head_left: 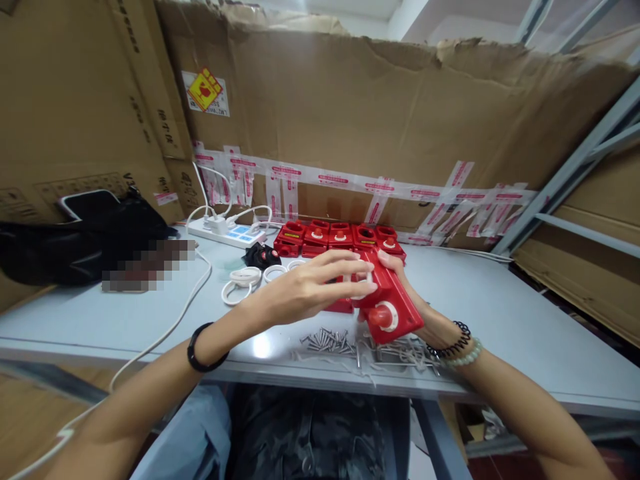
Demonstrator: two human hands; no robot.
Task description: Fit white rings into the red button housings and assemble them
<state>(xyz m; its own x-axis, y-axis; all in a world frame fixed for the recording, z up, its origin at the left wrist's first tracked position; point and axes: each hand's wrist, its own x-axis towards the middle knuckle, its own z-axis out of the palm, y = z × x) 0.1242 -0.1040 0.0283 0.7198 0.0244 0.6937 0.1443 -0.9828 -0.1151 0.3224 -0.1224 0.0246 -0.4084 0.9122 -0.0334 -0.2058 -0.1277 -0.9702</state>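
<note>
Two hands at frame centre: red box (389, 301) is gripped from beneath by right hand (407, 287), tilted for access; left hand (305, 288) fingers pinched on its top. Screws (327, 341) lie below.

Two hands (310, 287), one power strip (227, 233)

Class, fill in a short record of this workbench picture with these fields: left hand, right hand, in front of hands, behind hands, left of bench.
left hand: left hand fingers on top of the red plastic housing
right hand: right hand grips housing from behind
in front of hands: pile of screws on grey table
behind hands: row of red housings, white rings
left of bench: white power strip, black bag
</note>
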